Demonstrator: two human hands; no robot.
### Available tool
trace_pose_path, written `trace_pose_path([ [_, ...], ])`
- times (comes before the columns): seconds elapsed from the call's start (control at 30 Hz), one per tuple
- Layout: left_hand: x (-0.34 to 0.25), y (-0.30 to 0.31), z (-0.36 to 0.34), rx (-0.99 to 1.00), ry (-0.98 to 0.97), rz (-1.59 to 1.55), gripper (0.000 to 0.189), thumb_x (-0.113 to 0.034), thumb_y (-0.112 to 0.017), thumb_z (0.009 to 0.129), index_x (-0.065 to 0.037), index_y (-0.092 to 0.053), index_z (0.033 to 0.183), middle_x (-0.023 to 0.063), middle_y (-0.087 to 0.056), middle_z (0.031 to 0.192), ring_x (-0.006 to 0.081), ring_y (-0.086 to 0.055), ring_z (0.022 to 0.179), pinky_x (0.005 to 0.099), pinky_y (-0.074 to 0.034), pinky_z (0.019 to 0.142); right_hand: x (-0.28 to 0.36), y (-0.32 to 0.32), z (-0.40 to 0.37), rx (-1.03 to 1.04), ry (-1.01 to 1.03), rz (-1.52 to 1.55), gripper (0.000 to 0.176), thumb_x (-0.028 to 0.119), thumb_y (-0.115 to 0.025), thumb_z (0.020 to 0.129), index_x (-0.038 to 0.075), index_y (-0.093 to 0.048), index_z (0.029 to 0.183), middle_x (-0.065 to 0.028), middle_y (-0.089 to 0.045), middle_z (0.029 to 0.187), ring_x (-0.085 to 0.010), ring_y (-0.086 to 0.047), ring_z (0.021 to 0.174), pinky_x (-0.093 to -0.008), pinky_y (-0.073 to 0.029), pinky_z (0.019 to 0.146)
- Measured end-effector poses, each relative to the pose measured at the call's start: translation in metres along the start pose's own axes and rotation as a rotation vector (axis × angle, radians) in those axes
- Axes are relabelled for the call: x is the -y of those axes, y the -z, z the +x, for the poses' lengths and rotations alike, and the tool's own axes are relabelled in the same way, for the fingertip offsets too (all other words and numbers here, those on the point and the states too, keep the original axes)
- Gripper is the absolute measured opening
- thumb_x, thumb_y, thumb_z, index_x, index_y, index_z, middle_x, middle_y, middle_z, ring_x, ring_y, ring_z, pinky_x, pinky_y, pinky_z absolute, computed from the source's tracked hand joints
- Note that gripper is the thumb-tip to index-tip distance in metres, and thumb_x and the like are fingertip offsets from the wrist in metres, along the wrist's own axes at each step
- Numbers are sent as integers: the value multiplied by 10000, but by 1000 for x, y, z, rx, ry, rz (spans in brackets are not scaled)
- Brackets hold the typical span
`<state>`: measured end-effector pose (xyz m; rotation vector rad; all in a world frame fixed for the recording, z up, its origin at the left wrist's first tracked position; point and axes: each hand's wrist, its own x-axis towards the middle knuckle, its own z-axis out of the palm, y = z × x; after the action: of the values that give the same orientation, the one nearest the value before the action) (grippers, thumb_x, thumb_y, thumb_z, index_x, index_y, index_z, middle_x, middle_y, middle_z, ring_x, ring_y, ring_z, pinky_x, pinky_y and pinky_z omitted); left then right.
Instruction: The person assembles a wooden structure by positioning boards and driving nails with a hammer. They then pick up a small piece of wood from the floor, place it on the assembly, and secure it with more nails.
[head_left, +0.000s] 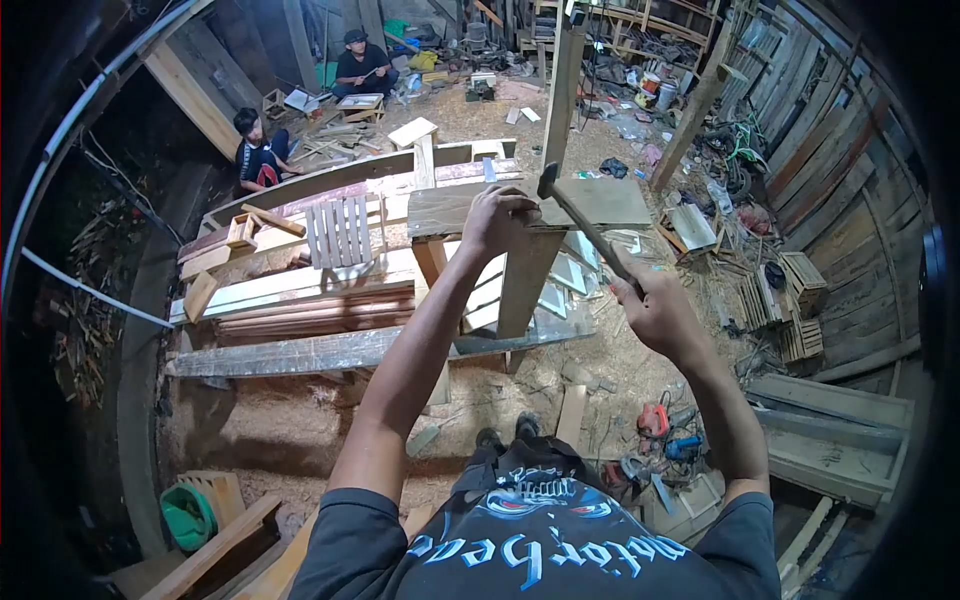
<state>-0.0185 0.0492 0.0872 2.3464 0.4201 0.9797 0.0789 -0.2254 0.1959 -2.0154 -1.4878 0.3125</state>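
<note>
Right hand [655, 305] closed round the hammer [585, 228] handle, with the head raised just beside the left hand [497, 220]. Left hand clenched on the edge of the wooden panel [600, 200] atop its post [522, 285]. Likely the nailing step. A strike calls for missing those fingers and keeping the panel steady.

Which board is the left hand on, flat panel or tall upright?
The flat panel, gripped at its edge by the left hand; the tall upright stands behind it.

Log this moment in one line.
left hand: on board edge | right hand: grips hammer | hammer head: beside left hand
</note>
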Motion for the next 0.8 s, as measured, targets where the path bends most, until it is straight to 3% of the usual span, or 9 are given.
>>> trace_pose_path([
  [0.13, 7, 0, 0, 3, -35, -50, 144, -143, -715, 823, -95, -780, 942, 91, -742, 938, 258, -689, 929, 372, -532, 854, -31, -22, 2, -89, -24, 93, 403, 108, -578, 927, -69, -548, 1288, -247, -666, 841, -345, -671, 738, -372, -508, 682],
  [0.23, 4, 3, 2, 84, 121, -217, 148, -134, -707, 839, -87, -776, 962, 100, -748, 888, 216, -716, 822, 341, -554, 765, -28, -24, 2, -96, -115, 253, 387, 124, -596, 917, -71, -570, 1251, -162, -639, 774, -164, -610, 695, -327, -496, 657],
  [0.27, 3, 4, 3, 82, 121, -212, 148, -134, -707, 839, -87, -776, 962, 100, -748, 888, 216, -716, 822, 341, -554, 765, -29, -27, 2, -97, -110, 256, 387, 124, -596, 917, -71, -570, 1251, -162, -639, 774, -164, -610, 695, -327, -496, 657],
  [0.33, 3, 2, 2, 134, 268, -294, 159, -104, -677, 891, -64, -763, 1019, 93, -729, 884, 134, -647, 721, 297, -530, 678, -35, -33, 2, -104, -66, 334, 376, 127, -591, 919, -73, -575, 1237, -180, -659, 797, -191, -634, 709, -344, -497, 656],
  [0.43, 0, 3, 2, 120, 212, -225, 156, -100, -675, 889, -66, -766, 1011, 83, -715, 822, 121, -623, 694, 294, -518, 645, -33, -32, 2, -86, -23, 278, 365, 127, -582, 925, -77, -574, 1228, -216, -662, 815, -221, -654, 720, -366, -498, 658],
  [0.53, -7, 6, 3, 123, 195, -121, 149, -98, -680, 880, -79, -772, 995, 77, -709, 801, 125, -613, 674, 299, -509, 630, -24, -27, 3, -66, -11, 242, 358, 114, -573, 929, -79, -570, 1231, -263, -650, 823, -270, -671, 721, -384, -506, 668],
  [0.8, -3, 5, 2, 92, 125, -87, 144, -137, -715, 857, -98, -778, 981, 102, -710, 837, 192, -656, 750, 354, -527, 684, -23, -15, 3, -40, 12, 131, 401, 92, -561, 943, -96, -529, 1296, -275, -635, 792, -319, -664, 686, -379, -497, 647],
])
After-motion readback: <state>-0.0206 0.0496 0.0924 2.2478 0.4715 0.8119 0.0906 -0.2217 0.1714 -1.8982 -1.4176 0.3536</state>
